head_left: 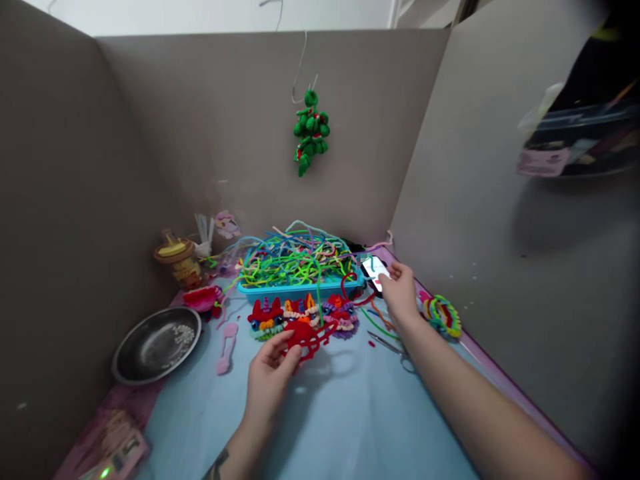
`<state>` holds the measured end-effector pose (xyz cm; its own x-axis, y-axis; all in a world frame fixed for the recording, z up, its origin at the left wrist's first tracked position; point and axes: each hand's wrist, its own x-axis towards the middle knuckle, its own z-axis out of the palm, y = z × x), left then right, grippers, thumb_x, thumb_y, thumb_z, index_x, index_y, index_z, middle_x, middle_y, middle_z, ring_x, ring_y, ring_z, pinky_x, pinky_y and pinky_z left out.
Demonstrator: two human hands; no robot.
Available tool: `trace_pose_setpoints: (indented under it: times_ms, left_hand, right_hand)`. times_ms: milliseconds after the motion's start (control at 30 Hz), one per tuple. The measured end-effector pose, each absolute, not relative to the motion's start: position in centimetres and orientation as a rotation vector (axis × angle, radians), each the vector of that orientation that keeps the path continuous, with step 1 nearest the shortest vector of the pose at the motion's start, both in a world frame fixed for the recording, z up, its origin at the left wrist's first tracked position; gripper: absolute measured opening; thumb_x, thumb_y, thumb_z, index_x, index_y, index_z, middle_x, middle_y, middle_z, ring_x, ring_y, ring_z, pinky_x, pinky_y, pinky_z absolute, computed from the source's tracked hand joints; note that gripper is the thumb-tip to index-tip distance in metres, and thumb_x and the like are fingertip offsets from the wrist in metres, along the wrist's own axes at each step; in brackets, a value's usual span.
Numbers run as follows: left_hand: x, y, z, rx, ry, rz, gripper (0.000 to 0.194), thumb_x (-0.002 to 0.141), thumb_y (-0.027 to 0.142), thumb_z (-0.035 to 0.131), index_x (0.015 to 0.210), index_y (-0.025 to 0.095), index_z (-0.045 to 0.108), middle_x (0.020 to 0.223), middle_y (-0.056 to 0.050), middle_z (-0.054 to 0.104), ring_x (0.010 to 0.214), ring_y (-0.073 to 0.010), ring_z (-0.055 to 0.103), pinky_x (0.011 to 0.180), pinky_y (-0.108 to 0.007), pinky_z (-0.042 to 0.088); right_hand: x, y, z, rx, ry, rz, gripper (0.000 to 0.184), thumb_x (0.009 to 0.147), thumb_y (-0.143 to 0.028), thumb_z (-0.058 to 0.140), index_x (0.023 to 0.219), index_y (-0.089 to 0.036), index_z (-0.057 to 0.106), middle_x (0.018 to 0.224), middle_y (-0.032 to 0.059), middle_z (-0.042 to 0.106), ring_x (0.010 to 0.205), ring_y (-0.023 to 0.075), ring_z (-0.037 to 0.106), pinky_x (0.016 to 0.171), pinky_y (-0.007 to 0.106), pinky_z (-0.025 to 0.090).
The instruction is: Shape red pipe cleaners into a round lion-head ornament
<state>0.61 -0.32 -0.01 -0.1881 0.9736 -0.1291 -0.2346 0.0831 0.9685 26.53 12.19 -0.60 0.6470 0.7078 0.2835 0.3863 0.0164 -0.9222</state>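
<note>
My left hand (273,367) pinches a red openwork piece (305,337) that looks made of fuzzy craft stems, held above the table. Behind it three colourful horned animal-head figures stand in a row: a red one (265,317), an orange-and-white one (301,307) and a red-and-purple one (343,313). My right hand (400,287) reaches forward to a phone (373,268) with a lit screen. One of its fingers is at the screen, and the others are bent and apart, with no held object visible. Scissors (387,345) lie below my right hand.
A blue tray (300,291) heaped with coloured craft stems stands at the back. At left are a metal bowl (155,347) with small white bits, a pink clip (227,349) and a brown-and-yellow cup (180,260). A green ornament (311,130) hangs ahead. Grey partitions surround the table.
</note>
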Motion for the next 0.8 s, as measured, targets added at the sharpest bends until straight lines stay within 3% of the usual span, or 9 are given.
trace_pose_setpoints:
  times_ms: [133,233,300,533,700,800]
  left_hand:
    - [0.6,-0.4,0.2,0.853,1.234,1.336,0.045,0.056,0.036,0.077,0.094,0.014,0.066,0.077,-0.005,0.069,0.059,-0.0128,0.06,0.053,-0.022,0.05]
    - [0.4,-0.4,0.4,0.845,1.235,1.321,0.046,0.054,0.038,0.078,0.092,0.013,0.066,0.078,-0.007,0.07,0.06,-0.0142,0.061,0.051,-0.023,0.049]
    - [0.3,-0.4,0.5,0.843,1.237,1.324,0.046,0.054,0.038,0.078,0.092,0.013,0.066,0.079,-0.007,0.07,0.06,-0.0141,0.061,0.052,-0.023,0.05]
    - [0.3,-0.3,0.5,0.791,1.245,1.288,0.048,0.051,0.038,0.079,0.091,0.014,0.066,0.084,-0.009,0.071,0.068,-0.0187,0.064,0.054,-0.025,0.051]
    - [0.5,-0.4,0.4,0.809,1.248,1.272,0.047,0.051,0.039,0.079,0.09,0.014,0.066,0.082,-0.008,0.071,0.063,-0.0162,0.062,0.053,-0.024,0.05]
    - [0.4,-0.4,0.4,0.824,1.249,1.286,0.047,0.052,0.038,0.078,0.09,0.014,0.066,0.081,-0.007,0.07,0.061,-0.0145,0.061,0.053,-0.023,0.05]
  right_hand:
    - [30.4,18.0,-1.7,-2.251,-1.181,0.365,0.061,0.062,-0.037,0.069,0.114,-0.012,0.05,0.117,0.0225,0.053,0.115,0.0381,0.045,0.092,0.048,0.037]
    - [30.8,20.0,-2.8,-2.462,-1.304,0.364,0.083,0.052,-0.051,0.073,0.12,-0.012,0.047,0.125,0.0253,0.048,0.117,0.0417,0.042,0.091,0.05,0.038]
    - [30.6,21.0,-3.3,-2.511,-1.301,0.346,0.087,0.051,-0.055,0.072,0.122,-0.011,0.045,0.126,0.0265,0.046,0.118,0.0426,0.041,0.089,0.052,0.039]
    - [30.6,22.9,-3.0,-2.614,-1.248,0.35,0.083,0.051,-0.048,0.075,0.121,-0.015,0.046,0.126,0.0254,0.047,0.118,0.0399,0.043,0.085,0.05,0.043]
    - [30.6,22.2,-3.2,-2.546,-1.329,0.247,0.07,0.057,-0.048,0.07,0.116,-0.016,0.05,0.122,0.021,0.052,0.117,0.0373,0.045,0.087,0.048,0.043]
    - [30.8,22.4,-3.3,-2.551,-1.314,0.276,0.075,0.052,-0.046,0.073,0.115,-0.016,0.049,0.124,0.0212,0.05,0.117,0.0378,0.045,0.088,0.048,0.043]
